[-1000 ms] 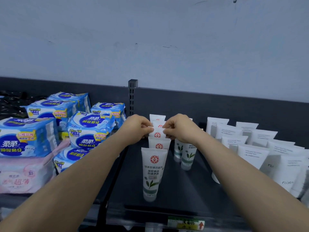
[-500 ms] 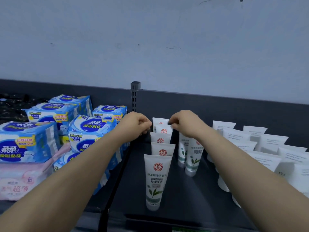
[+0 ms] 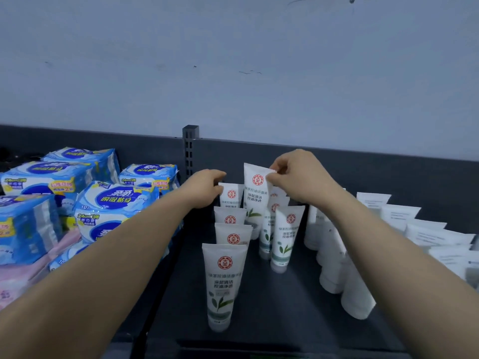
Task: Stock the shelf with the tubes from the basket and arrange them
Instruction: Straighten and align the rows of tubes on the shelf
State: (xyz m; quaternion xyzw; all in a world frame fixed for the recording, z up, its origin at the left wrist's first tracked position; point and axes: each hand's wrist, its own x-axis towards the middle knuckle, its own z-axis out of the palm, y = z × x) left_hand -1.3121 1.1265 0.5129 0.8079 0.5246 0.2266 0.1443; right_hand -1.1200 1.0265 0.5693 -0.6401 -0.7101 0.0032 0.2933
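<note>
White tubes with a red seal and green leaves stand cap-down in two rows on the dark shelf (image 3: 285, 314). The front tube (image 3: 223, 283) leads the left row. My right hand (image 3: 298, 174) pinches the top edge of one tube (image 3: 255, 193), raised above the others between the rows. My left hand (image 3: 204, 187) has its fingers curled at the top left edge of the rear left-row tube (image 3: 230, 196). The second row (image 3: 283, 237) stands to the right. No basket is in view.
Blue packs of pads (image 3: 114, 206) and pink packs (image 3: 20, 278) fill the shelf section on the left, past a slotted upright (image 3: 190, 149). Plain white tubes (image 3: 344, 270) crowd the right side. A grey wall rises behind the shelf's back panel.
My right hand has lifted one tube up out of the back of the rows. My left hand stays at the rear of the left row.
</note>
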